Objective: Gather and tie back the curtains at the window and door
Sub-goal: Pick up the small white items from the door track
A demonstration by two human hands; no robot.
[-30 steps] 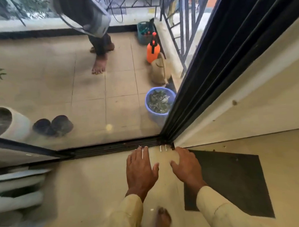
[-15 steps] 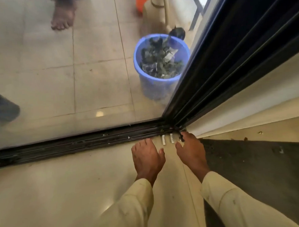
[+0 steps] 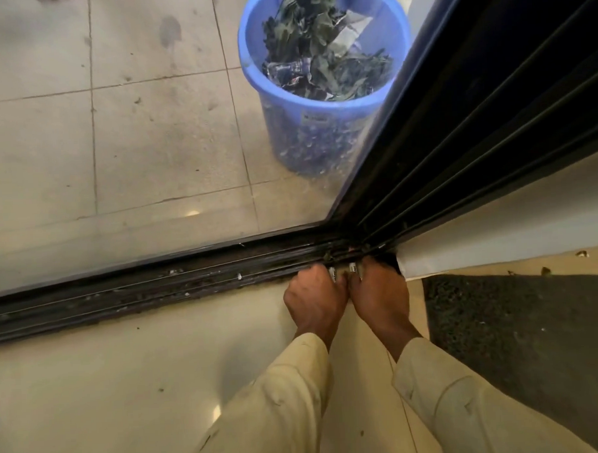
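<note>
No curtain is in view. I am bent low over the floor at the corner of the sliding glass door. My left hand [image 3: 316, 302] and my right hand [image 3: 379, 298] are side by side, touching, at the edge of the dark door track [image 3: 156, 287]. Each hand's fingers are curled over a small white cylinder: one [image 3: 333, 275] pokes out of the left hand's fingers, the other [image 3: 353, 267] out of the right hand's. Most of each cylinder is hidden by the fingers. Both sleeves are cream.
Behind the glass [image 3: 116, 148] stands a blue bucket [image 3: 320, 129] full of dark leaves on a tiled balcony. The black door frame [image 3: 475, 133] rises at right beside a white wall [image 3: 513, 223]. A dark mat [image 3: 518, 336] lies on the floor at right. The track is dirty.
My view has dropped much closer to the floor. Both hands moved forward to the track corner and went from flat and spread to curled over the two white cylinders.
</note>
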